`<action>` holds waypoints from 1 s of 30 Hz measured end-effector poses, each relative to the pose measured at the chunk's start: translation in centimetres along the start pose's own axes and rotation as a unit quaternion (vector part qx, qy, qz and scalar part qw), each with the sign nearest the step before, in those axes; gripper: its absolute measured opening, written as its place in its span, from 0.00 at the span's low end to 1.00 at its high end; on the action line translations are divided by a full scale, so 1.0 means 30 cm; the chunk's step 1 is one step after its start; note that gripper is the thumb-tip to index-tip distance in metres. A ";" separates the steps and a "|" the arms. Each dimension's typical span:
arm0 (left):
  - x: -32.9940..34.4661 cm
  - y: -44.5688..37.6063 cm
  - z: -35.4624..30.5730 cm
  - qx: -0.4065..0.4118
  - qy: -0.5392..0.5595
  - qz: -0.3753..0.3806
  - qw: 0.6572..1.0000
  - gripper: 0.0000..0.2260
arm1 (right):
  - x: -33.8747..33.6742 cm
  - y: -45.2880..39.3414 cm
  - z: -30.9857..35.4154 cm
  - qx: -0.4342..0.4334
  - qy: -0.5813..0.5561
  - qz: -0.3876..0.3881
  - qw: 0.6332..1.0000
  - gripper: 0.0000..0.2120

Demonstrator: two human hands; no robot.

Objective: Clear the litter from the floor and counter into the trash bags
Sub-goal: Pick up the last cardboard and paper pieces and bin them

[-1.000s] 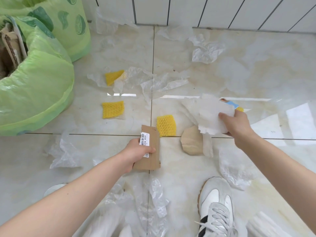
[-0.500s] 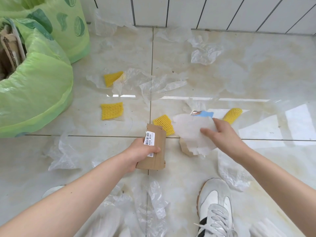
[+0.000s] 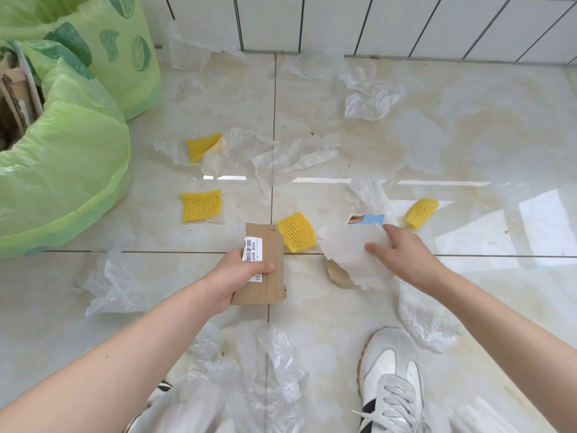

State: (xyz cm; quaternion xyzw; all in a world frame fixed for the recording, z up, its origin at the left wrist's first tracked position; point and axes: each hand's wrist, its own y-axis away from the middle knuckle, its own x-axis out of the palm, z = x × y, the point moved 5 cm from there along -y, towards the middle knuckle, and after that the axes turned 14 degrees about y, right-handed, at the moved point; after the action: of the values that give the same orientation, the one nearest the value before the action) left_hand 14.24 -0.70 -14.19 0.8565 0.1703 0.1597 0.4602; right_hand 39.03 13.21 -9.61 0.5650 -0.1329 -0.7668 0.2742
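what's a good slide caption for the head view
Left hand grips a cardboard strip while the right hand touches white paper among littered floor scraps.

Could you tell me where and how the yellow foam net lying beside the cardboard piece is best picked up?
Pinch the yellow foam net across its short width from above; it lies flat, soft, with its right edge free beside the white paper.
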 end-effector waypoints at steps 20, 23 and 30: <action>-0.195 0.082 -0.145 0.073 0.014 -0.032 0.997 0.11 | 0.020 0.019 0.230 0.002 -0.201 0.016 0.979 0.05; -0.245 0.123 -0.242 0.134 -0.011 -0.045 0.990 0.12 | -0.027 0.008 0.353 -0.031 -0.229 -0.008 0.973 0.07; -0.383 0.325 -0.518 0.316 -0.035 -0.115 0.941 0.08 | -0.139 0.004 0.751 -0.137 -0.260 -0.019 0.956 0.09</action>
State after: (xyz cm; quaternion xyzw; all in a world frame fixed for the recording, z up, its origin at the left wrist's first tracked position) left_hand -1.28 0.61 0.83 0.9376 0.2928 0.0141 0.1872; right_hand 18.79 13.09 1.11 0.3060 -0.0830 -0.9028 0.2905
